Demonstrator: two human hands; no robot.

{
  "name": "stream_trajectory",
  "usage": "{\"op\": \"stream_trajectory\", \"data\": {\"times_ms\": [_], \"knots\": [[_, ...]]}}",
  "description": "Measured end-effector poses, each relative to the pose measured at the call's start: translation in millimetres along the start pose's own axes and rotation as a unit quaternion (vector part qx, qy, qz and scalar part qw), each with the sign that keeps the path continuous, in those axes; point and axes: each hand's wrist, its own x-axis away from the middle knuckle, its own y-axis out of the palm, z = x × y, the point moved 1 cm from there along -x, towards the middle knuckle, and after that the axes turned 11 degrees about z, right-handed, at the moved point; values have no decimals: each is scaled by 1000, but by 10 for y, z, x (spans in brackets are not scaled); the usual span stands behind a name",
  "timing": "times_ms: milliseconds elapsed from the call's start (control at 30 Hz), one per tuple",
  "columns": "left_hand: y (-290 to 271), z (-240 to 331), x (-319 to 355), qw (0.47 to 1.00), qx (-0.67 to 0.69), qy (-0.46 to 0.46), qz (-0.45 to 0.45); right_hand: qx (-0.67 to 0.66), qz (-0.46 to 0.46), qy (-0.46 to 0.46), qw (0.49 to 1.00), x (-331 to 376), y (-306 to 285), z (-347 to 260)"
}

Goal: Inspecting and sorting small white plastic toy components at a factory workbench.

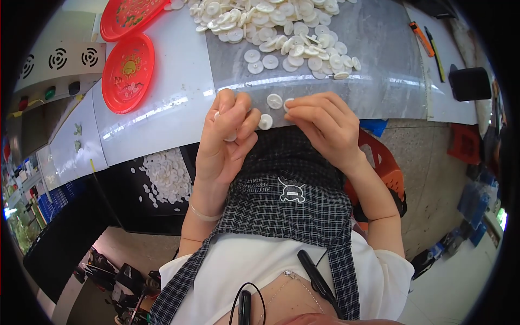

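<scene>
Head view, the only one. Landmark: the disc pile (265,21). Both my hands are sitting on its near side, close to the table edge. My left hand (230,119) is clenching, fingers folded over a white piece (231,137); most of it is hidden, so I can't tell if I'm gripping one or several. Tight fist is probably stopping it slipping. My right hand (327,122) is pinching a white disc (288,105) by the fingertips, partly covered; light pinch is presumably suiting something so small and flat.

Two loose discs (274,101) are lying on the near side of the pile, apart from it, between my hands, likely to be easy to reach. Red plates (128,73) are sitting left of the pile, an orange cutter (421,39) and a black device (470,84) right of it, seemingly out of my hands' way. A black tray (154,222) is holding more white pieces, left of the pile and nearer me.
</scene>
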Motion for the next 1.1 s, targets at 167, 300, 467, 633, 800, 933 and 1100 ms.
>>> {"op": "stream_trajectory", "data": {"times_ms": [167,300,467,633,800,933,1100], "knots": [[56,8,-3,995,-64,54,53,21,-18,-36,999,-47,-52,-8],[-15,75,29,996,-59,71,13,17,-43,-91,995,109,-159,-1],[9,55,80,968,-214,131,-24,-97,-14,62,993,161,-141,-144],[103,-47,149,809,-535,243,-18,-373,12,324,869,40,24,-328],[97,-16,133,774,-557,301,2,-373,6,335,865,-46,64,-259],[82,17,126,791,-545,276,30,-54,-45,73,995,-246,3,-112],[99,32,139,846,-487,208,67,-36,-74,84,993,-180,90,-63]]}}
